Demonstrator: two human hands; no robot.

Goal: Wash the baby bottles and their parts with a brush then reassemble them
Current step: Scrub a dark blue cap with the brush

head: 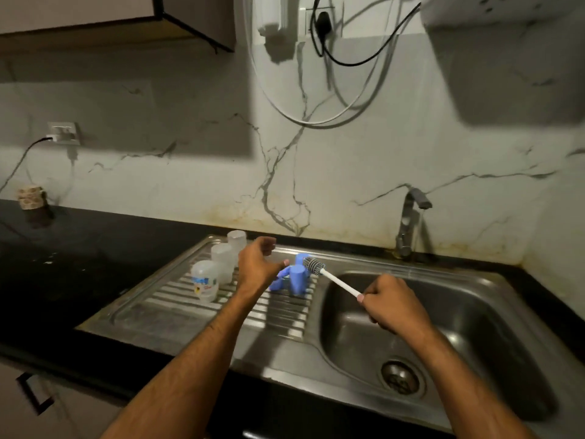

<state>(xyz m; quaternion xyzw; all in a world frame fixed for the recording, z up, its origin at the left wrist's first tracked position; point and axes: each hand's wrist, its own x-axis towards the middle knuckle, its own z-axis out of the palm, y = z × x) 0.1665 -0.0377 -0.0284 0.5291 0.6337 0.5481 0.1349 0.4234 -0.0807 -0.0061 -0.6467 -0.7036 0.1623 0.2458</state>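
— What is in your right hand (391,304)?

— My fingers are curled round the white handle of the brush (329,277). Its dark bristle head points up and to the left of that hand, just beside the blue bottle parts (296,278).

— And your left hand (258,264)?

— It hovers over the ribbed draining board (177,307) of the sink, fingers loosely curled, holding nothing that I can see. The fingertips are near the blue parts, just right of that hand; whether they touch I cannot tell.

— Where are the bottles?

— 3 clear bottles (221,263) stand in a row just left of my left hand, on the draining board. The nearest one (205,280) carries a printed label.

— Anything else?

— The basin (474,315) lies under and beyond my right hand, the tap (410,221) behind it. The black surface (79,248) stretches off left of my left hand.
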